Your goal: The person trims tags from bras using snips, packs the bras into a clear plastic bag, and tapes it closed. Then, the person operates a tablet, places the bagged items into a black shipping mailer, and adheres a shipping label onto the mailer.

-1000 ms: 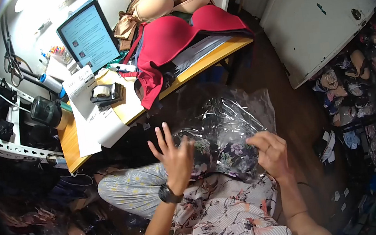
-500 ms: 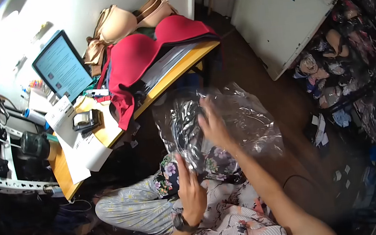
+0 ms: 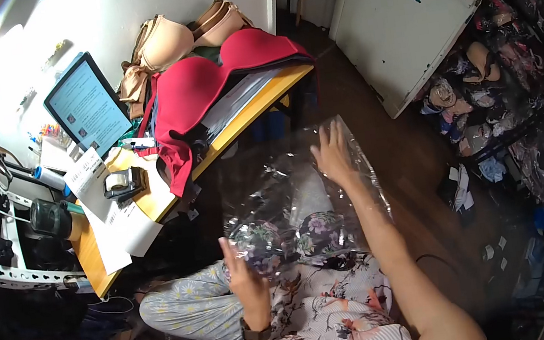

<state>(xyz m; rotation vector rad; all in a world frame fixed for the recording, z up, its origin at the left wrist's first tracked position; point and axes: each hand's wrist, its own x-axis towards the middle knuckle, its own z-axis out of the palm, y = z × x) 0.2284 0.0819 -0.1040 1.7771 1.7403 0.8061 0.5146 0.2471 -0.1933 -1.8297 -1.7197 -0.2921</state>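
Note:
A clear plastic bag (image 3: 274, 187) lies spread out over my lap, flattened and shiny with creases. Under it shows a dark floral piece (image 3: 320, 228) with rounded shapes like bra cups. My right hand (image 3: 336, 156) rests on the bag's upper right part, fingers spread. At the lower left edge of the bag, my left hand (image 3: 246, 283) stands with its fingers stretched upward, touching or very near the plastic. A dark watch (image 3: 256, 331) is on the left wrist.
On the wooden desk (image 3: 234, 137) at the left lie a red bra (image 3: 191, 88), beige bras (image 3: 164, 42), a tablet (image 3: 86, 104), a tape dispenser (image 3: 123, 184) and paper labels (image 3: 138, 228). Bagged garments (image 3: 481, 100) are piled at right beside a white door (image 3: 419, 16).
The bunched bag is now spread flat across the lap. My right hand moved up and right; my left hand moved left and slightly down, so they are farther apart.

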